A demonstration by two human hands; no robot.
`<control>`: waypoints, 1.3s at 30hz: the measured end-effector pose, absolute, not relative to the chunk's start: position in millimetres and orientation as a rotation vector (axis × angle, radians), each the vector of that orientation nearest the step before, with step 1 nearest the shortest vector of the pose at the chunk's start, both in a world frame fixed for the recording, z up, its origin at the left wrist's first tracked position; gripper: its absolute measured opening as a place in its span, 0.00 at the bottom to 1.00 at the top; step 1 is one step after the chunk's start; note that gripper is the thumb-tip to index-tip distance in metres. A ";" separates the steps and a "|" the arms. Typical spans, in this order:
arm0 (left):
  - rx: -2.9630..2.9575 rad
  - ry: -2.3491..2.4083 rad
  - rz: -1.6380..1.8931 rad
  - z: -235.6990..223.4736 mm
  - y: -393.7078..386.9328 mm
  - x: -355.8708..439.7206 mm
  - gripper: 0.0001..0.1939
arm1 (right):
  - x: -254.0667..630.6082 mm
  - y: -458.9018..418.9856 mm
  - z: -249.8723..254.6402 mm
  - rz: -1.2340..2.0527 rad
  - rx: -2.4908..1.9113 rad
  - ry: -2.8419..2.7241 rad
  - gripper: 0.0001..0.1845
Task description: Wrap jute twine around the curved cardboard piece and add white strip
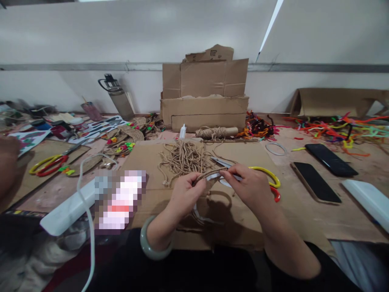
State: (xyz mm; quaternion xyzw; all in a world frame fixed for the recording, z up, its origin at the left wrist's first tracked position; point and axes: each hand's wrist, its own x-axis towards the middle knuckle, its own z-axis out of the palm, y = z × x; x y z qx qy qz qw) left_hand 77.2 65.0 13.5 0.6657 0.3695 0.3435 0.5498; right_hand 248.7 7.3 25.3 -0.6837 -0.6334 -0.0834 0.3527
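Loose cords (184,157) are lying heaped, seemingly unworked; my left grip (186,194) is pinching one cord (209,174), seemingly unfinished, that is stretching across to my right grip (251,184), also pinching it; scissors (270,173) are showing beneath, whether held I cannot tell.

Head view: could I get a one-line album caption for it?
Left hand and right hand hold brown cord over cardboard, near a cord pile and scissors.
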 end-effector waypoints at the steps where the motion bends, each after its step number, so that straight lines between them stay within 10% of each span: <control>1: 1.568 0.865 0.817 12.5 65.3 77.0 0.10 | 248.9 7.9 26.0 -0.139 -1.785 -1.617 0.14; 13: 1.394 0.716 0.688 15.3 64.8 77.3 0.12 | 256.5 11.2 31.7 0.567 -1.653 -1.502 0.14; 39: 1.410 0.772 0.524 19.1 63.2 77.5 0.14 | 251.0 9.4 37.4 0.741 -1.556 -1.754 0.16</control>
